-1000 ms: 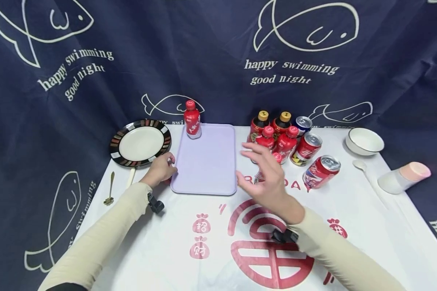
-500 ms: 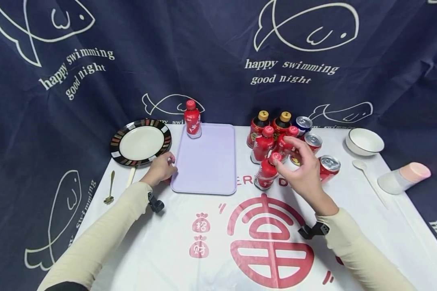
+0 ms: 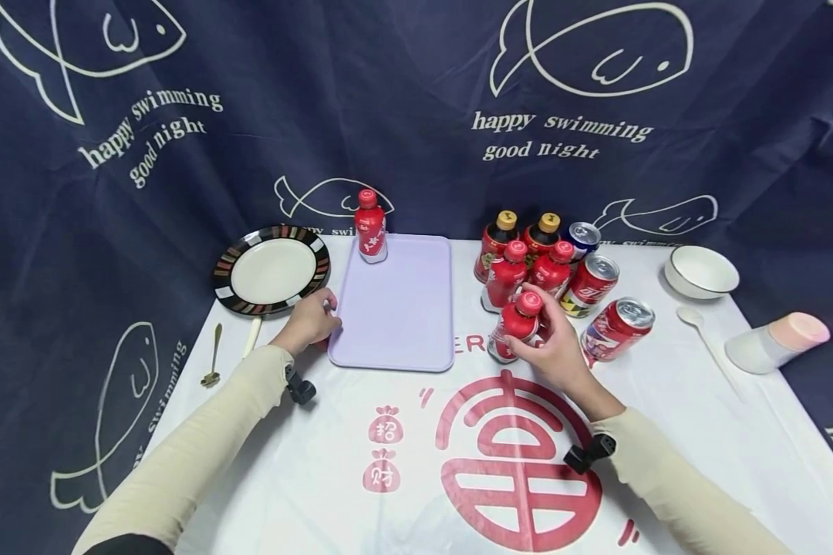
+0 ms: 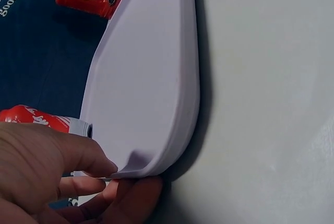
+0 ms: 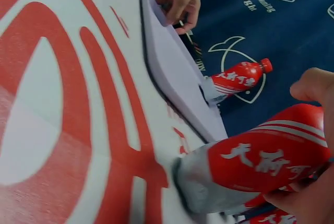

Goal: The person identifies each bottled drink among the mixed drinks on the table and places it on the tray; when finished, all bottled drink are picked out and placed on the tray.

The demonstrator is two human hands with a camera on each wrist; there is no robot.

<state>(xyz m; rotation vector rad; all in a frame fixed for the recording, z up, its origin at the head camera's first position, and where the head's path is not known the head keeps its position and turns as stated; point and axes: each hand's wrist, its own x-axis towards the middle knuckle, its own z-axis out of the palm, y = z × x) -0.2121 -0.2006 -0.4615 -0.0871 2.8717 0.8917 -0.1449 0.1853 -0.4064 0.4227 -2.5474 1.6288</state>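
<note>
My left hand (image 3: 311,317) pinches the left rim of a lilac tray (image 3: 396,308); in the left wrist view the thumb (image 4: 94,158) lies over the rim and the fingers under it. On the tray's back left corner stands a red soda bottle (image 3: 371,227). My right hand (image 3: 558,347) curls round another red soda bottle (image 3: 515,327) that stands upright in front of the group at right, and its base shows in the right wrist view. Just behind it are two more red soda bottles (image 3: 505,279).
Two yellow-capped bottles (image 3: 494,245) stand behind the red ones, with several cans (image 3: 618,327) beside them. At far right are a white bowl (image 3: 701,271), a white spoon (image 3: 708,347) and a pink-topped cup (image 3: 777,341). A dark-rimmed plate (image 3: 271,270) and a gold spoon (image 3: 213,358) lie at left.
My right hand has moved from the tray's right side, first right past the front soda bottle, then back in round it. The left hand stays at the tray's rim.
</note>
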